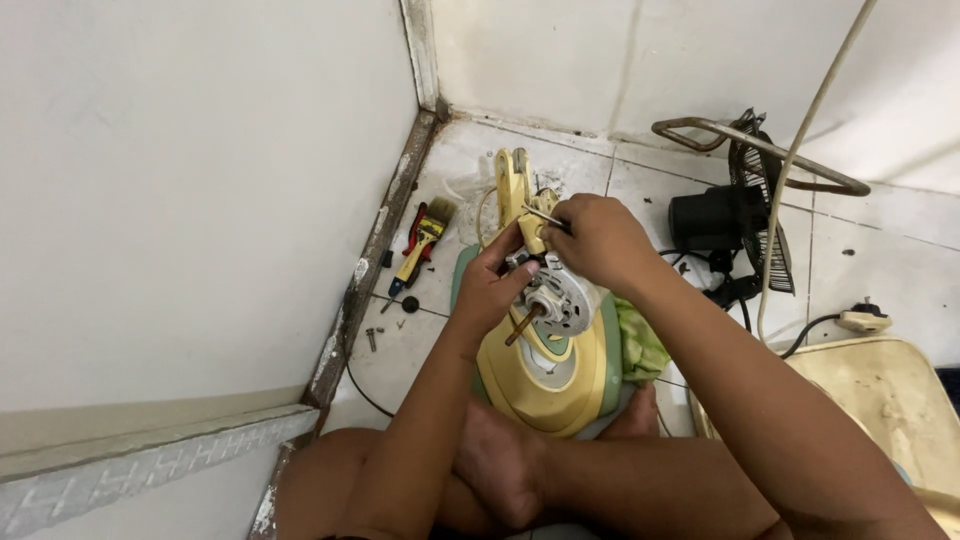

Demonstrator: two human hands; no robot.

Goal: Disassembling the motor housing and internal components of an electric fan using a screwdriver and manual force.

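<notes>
Both hands on fan motor (553, 300), seated on tiled floor (900, 250).

Left hand (492, 285) grips the motor's side, steadying it over the yellow-green fan housing (550, 375) held between the feet. Right hand (598, 240) is clenched around a thin metal tool (543, 214), tip at the yellow neck bracket (515, 195) just above the motor. Brown shaft (523, 326) sticks out toward the camera. Paintbrush (428, 232) and red-handled pliers (412, 232) lie by the wall; black fan (740, 215) well apart on the right.
</notes>
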